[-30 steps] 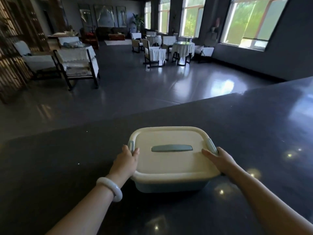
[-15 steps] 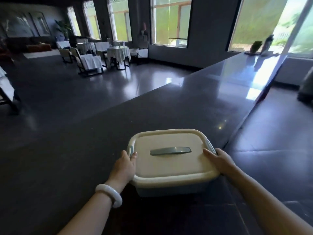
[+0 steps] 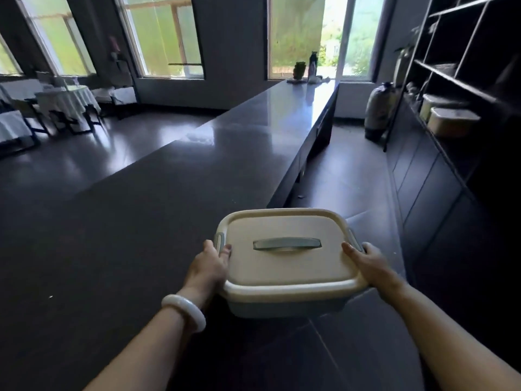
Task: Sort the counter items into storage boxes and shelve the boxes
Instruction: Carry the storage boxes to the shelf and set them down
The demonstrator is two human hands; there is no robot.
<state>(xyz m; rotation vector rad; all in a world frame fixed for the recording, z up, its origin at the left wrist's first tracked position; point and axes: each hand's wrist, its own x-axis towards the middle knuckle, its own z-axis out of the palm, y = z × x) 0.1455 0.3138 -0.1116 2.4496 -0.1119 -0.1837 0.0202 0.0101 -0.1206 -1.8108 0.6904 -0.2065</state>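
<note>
Swung right since a moment ago — my left hand (image 3: 210, 265) and right hand (image 3: 369, 265) grip the box (image 3: 284, 266) past the surface (image 3: 174, 179) edge — shelves (image 3: 462, 80) now visible.

Storage box (image 3: 284, 266): cream lid, grey-blue handle (image 3: 287, 244) and side clips, pale blue-grey base. Bangle (image 3: 184, 311) on left wrist: milky white. Surface (image 3: 174, 176): dark glossy grey-brown. Shelved boxes (image 3: 451, 121): cream lids, yellowish bodies. Tablecloths (image 3: 67, 97): white.
</note>
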